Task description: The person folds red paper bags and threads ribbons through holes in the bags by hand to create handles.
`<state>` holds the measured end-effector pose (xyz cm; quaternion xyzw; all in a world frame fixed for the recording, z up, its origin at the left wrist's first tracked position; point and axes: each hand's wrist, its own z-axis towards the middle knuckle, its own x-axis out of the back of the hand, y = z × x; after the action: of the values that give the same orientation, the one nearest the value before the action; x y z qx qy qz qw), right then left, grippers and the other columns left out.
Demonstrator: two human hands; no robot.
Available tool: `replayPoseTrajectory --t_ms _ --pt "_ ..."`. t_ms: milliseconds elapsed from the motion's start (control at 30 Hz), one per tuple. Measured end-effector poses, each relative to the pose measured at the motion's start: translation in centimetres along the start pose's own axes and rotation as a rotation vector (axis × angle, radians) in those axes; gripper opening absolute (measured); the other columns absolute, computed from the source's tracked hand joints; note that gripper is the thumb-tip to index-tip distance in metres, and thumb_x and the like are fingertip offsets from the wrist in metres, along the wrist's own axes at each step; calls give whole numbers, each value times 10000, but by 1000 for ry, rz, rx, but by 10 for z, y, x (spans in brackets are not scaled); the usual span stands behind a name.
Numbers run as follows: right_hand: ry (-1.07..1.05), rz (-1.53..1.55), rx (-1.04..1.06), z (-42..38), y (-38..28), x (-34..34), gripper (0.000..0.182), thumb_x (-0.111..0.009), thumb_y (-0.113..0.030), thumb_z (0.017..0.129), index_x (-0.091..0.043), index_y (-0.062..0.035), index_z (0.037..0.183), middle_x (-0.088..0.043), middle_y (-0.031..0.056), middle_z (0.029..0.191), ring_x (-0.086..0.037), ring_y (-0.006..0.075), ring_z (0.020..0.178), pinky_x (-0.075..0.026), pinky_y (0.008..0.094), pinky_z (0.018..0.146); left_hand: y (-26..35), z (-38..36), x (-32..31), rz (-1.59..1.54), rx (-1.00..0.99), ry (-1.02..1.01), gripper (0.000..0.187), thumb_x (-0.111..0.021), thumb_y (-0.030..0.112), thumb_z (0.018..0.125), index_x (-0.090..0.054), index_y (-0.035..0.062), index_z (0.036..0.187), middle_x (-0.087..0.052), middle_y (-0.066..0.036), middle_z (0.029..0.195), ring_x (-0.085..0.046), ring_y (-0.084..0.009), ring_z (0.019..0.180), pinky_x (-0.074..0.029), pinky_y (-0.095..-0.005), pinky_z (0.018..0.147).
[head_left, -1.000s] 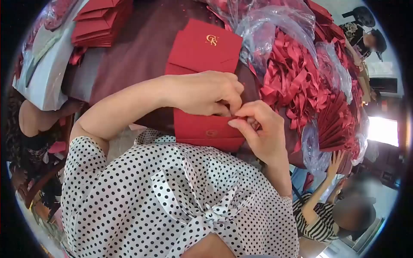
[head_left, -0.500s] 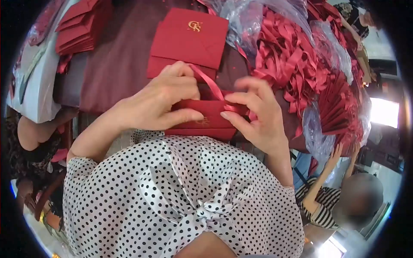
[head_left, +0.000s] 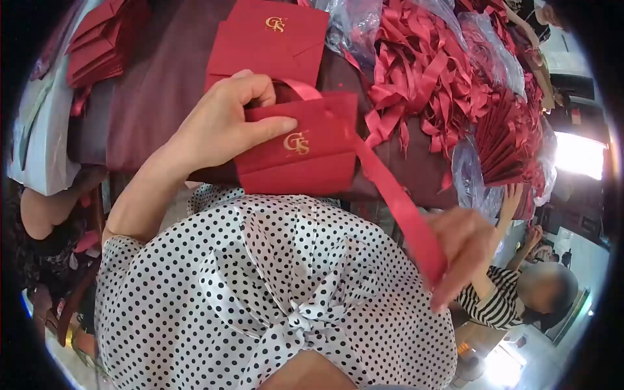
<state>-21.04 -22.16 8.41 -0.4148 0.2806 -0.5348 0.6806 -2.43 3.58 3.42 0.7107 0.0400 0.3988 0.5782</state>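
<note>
A red paper bag (head_left: pixel 318 166) with a gold monogram lies at the table's front edge. My left hand (head_left: pixel 227 120) is closed on its upper left part, thumb on the front face beside the monogram. From the bag's right side a red ribbon (head_left: pixel 393 192) runs down to the right, stretched out. Its far part is in my right hand (head_left: pixel 458 250), which is closed and blurred by motion, low at the right. Another stretch of ribbon shows behind the bag's top edge. Behind the bag lie more red bags (head_left: pixel 266 49) with the same gold monogram.
A heap of red ribbons (head_left: pixel 422 71) and clear plastic (head_left: pixel 357 29) lie at the right back. Red folded pieces (head_left: pixel 504 149) fan out farther right. Stacked red bags (head_left: pixel 101 45) stand at the far left. Another person in a striped top (head_left: pixel 497 296) is at the lower right.
My right hand has moved away from the bag, down and right, drawing the ribbon out. The bag's front and monogram now face up more fully. My left hand still grips the bag's left side.
</note>
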Motion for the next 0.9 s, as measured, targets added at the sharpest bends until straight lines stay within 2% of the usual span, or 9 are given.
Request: replayPoseTrajectory --t_ms 33,133,267,367,433,533,633,767,900 --pt "-281 216 7 8 0 9 115 -722 -29 766 -703 32 861 -624 115 762 -539 225 588 -387 344 525 2 3 -3 0 0 -1 389 -759 240 754 -447 17 687 -454 -49 675 -426 -156 673 -375 -307 613" --pt "-335 598 72 21 -8 -9 118 -656 29 821 -662 126 889 -643 228 841 -615 266 648 -453 362 536 4 9 -7 -57 17 13 408 -764 250 754 -433 19 692 -463 -50 682 -445 -154 669 -385 -300 610" --pt "-118 496 149 9 -4 -14 127 -647 49 819 -643 149 898 -643 315 876 -685 363 773 -561 397 663 -5 9 -7 -114 19 -71 335 -717 238 807 -482 14 727 -488 -39 712 -455 -147 717 -390 -295 652" --pt "-147 -112 -129 15 -16 0 110 -637 -11 842 -662 96 852 -666 238 799 -677 236 638 -533 303 557 -17 4 0 -336 -90 -287 187 -582 168 908 -523 10 825 -486 -17 876 -414 -122 915 -340 -273 841" --pt "267 -621 -10 14 -1 -27 93 -641 -5 818 -684 62 867 -636 165 770 -615 168 577 -457 229 509 -22 2 5 -399 -50 -297 200 -582 179 908 -517 12 820 -481 -19 889 -413 -132 911 -338 -276 843" --pt "316 -970 -91 37 8 -47 249 -729 39 673 -721 -27 913 -553 89 823 -567 133 660 -422 203 543 -30 5 8 -336 -104 -311 246 -591 217 908 -507 11 805 -475 -17 883 -414 -141 902 -335 -279 846" --pt "171 -775 -260 48 22 -66 295 -684 46 663 -702 -8 952 -656 96 851 -616 174 749 -474 266 681 -29 8 3 -309 -134 -289 273 -598 247 909 -515 9 804 -475 -13 878 -416 -137 898 -335 -275 842" --pt "199 -564 -532 57 51 -71 182 -678 1 816 -658 9 996 -670 80 818 -632 88 734 -491 205 640 -28 9 -8 -556 25 -262 289 -588 277 922 -549 5 832 -475 -2 887 -424 -113 890 -333 -247 833" --pt "240 -466 -490 44 79 -64 140 -689 -81 834 -632 -16 944 -662 86 789 -617 112 649 -475 245 593 -30 6 -9 -643 65 -285 292 -562 272 939 -550 -2 839 -470 4 906 -424 -98 891 -324 -224 831"
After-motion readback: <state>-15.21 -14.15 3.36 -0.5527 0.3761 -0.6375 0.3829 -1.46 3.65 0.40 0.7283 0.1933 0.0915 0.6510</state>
